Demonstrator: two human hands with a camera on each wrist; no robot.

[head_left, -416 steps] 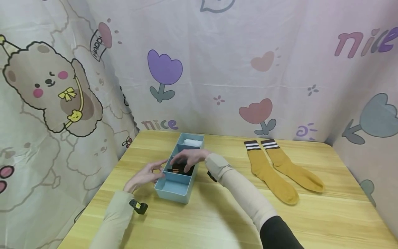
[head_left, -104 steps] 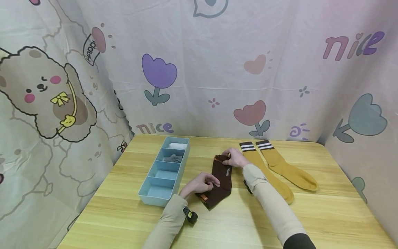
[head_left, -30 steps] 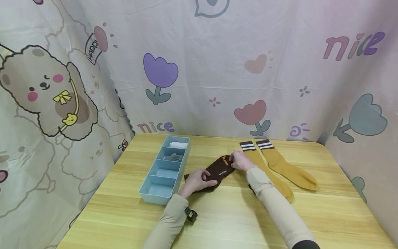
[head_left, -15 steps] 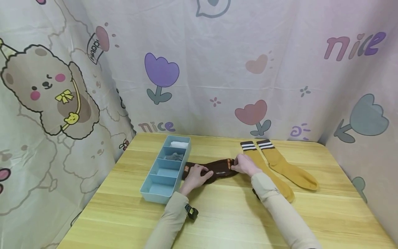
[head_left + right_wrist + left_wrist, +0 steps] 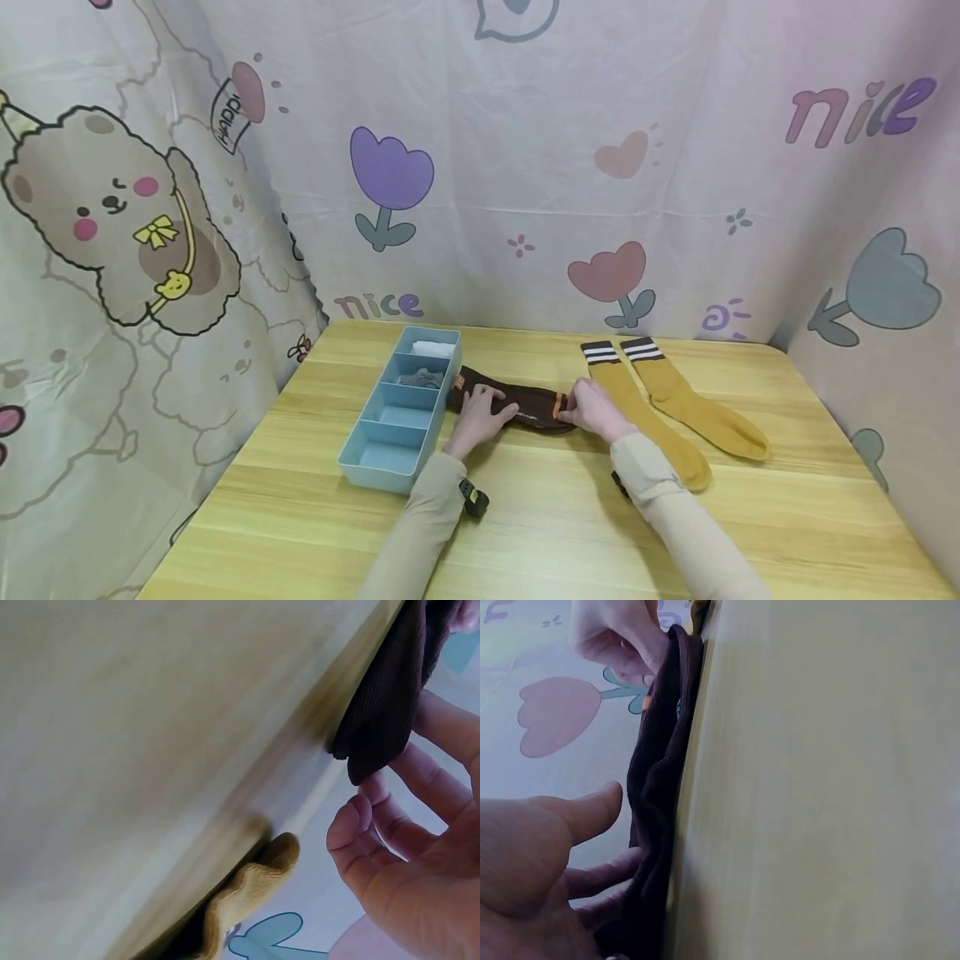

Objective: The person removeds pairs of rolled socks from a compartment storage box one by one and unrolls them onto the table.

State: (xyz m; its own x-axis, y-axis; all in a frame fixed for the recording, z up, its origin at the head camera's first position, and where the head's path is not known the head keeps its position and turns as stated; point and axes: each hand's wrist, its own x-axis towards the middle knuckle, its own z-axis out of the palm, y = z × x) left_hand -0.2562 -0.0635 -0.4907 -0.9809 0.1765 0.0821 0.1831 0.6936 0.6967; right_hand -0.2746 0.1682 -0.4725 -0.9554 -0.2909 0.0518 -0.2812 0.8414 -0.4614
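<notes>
A dark brown sock (image 5: 517,400) with orange marks and small lettering lies flat across the table; whether a second sock lies under it I cannot tell. My left hand (image 5: 480,418) rests fingertips on its middle, the thumb held apart from the cloth in the left wrist view. At the right end my right hand (image 5: 596,410) touches the cuff with bent fingertips. In the right wrist view its thumb stays off the sock, and the cuff's layers (image 5: 367,769) part slightly there. Two mustard socks (image 5: 656,417) with striped cuffs lie just right of that hand.
A light blue divided box (image 5: 390,479) stands left of the brown sock, close to its left end. White cloth (image 5: 432,349) lies in the far compartment, a grey cloth piece (image 5: 422,377) in the one before it. A printed curtain (image 5: 480,208) hangs behind the wooden table (image 5: 540,533).
Earlier my right hand was in the box over a dark item. Since then the brown sock has come onto the table, and both hands have turned it from steep to nearly crosswise.
</notes>
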